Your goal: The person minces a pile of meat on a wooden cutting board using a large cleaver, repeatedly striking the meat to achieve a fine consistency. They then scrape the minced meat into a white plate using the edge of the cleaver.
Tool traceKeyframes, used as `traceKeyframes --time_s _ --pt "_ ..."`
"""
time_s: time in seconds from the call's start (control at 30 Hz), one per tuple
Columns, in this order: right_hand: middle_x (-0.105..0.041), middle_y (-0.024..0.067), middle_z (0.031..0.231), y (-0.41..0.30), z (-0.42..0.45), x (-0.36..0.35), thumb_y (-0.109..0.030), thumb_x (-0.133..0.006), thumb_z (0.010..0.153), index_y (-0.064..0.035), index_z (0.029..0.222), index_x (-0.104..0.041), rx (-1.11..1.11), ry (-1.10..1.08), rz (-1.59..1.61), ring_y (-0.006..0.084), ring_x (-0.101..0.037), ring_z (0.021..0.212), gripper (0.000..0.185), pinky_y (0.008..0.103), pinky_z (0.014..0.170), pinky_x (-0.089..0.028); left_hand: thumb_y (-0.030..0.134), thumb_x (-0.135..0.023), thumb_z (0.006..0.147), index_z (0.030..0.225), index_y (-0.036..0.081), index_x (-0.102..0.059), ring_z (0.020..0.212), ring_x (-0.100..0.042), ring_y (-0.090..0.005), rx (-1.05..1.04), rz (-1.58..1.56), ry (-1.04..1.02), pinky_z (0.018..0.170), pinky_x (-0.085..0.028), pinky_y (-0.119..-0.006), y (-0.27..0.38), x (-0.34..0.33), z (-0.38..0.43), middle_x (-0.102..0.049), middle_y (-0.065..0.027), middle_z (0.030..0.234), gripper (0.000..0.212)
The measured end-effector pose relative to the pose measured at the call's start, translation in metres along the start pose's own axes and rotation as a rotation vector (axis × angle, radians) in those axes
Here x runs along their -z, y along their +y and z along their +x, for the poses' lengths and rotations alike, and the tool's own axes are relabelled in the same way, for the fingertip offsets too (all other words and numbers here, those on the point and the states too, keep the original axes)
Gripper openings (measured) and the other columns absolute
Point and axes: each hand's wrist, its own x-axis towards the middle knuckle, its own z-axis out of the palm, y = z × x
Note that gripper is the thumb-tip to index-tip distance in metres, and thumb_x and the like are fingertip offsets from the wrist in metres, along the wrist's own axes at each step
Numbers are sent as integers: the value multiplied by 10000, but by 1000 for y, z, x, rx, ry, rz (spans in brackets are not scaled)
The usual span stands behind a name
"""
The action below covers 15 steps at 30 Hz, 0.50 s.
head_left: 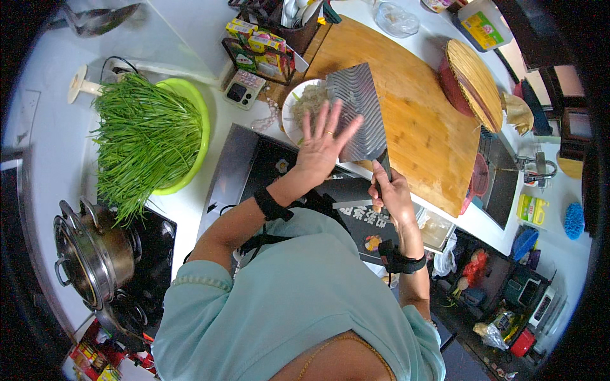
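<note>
My right hand [393,193] is closed around the dark handle of a broad cleaver [358,112] with a wavy-patterned blade. The blade is over the left part of a wooden cutting board [424,138] and overlaps the side of a white plate [287,114]. Pale, translucent shredded food, possibly noodles, lies on this plate [310,101]. With fingers spread, my left hand [324,145] is over the plate's near side and in front of the blade's left edge; whether it touches either cannot be told. It holds nothing.
To the left stands a lime-green basin [204,138] heaped with long green chives [147,138]. A phone [244,89] and a rack of seasoning boxes [259,55] are behind the plate. Steel pots [107,247] stand lower left. A round woven lid [472,85] and a sink [503,190] are at right.
</note>
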Motion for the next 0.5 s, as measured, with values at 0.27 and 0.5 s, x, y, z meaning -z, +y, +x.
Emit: traceKeyframes --time_s 0.27,0.5 --pt "-429 19 509 3 -6 11 -364 -561 886 -31 760 -453 16 11 -59 89 -388 368 372 242 340 -320 93 -457 835 1401 248 -253 1335 -164 -394 169 -11 -71 1012 -146 -624 -6 3 0 -126 -229 1452 622" --pt "-429 16 498 0 -17 13 -373 -562 884 -34 746 -452 6 -25 -118 86 -382 356 382 240 331 -310 103 -436 839 1404 156 -237 1351 -126 -378 215 9 -65 1019 -105 -628 -9 -19 7 -115 -217 1461 602"
